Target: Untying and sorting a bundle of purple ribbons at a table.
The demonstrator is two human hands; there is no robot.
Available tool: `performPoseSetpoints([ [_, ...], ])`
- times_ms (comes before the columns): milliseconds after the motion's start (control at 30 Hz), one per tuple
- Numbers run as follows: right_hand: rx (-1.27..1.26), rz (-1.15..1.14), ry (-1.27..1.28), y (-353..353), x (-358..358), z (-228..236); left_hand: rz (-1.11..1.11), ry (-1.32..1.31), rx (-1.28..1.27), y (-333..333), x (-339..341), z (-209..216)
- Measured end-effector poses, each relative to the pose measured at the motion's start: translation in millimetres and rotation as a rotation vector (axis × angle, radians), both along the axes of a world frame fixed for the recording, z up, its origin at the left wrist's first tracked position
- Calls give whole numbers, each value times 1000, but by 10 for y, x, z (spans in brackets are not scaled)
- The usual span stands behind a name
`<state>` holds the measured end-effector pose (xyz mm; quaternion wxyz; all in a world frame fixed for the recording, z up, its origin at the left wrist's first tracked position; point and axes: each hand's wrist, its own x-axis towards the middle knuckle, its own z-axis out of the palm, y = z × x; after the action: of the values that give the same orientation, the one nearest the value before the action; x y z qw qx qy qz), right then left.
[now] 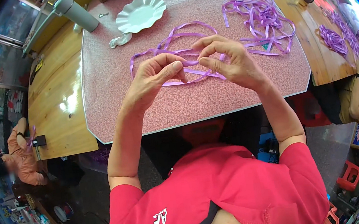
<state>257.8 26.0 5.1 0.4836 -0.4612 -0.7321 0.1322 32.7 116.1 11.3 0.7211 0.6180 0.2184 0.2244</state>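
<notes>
Between my two hands, a short stretch of purple ribbon (190,63) is held above the pink speckled tabletop (112,91). My left hand (160,73) pinches one end of this stretch between thumb and fingers. A hand's width to the right, my right hand (226,59) pinches the other end, its thumb against the forefinger. More of the ribbon lies in loose loops on the table behind and below my hands. A larger tangled heap of purple ribbon (262,19) sits beyond my right hand.
A white scalloped plate (140,14) lies at the back, with a crumpled clear wrapper (120,40) before it. A grey tumbler (75,13) stands at the far left. On the right wooden table is another purple ribbon bundle (333,40). Other people sit at both sides.
</notes>
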Motion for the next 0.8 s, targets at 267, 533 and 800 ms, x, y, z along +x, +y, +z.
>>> performPoseSetpoints([
  [267, -688, 134, 626, -50, -241, 90, 21, 77, 97, -19, -7, 31],
  [533, -83, -79, 98, -23, -349, 53, 24, 101, 124, -21, -47, 5],
  [800, 24, -124, 15, -31, -468, 6, -54, 91, 81, 44, -140, -71],
])
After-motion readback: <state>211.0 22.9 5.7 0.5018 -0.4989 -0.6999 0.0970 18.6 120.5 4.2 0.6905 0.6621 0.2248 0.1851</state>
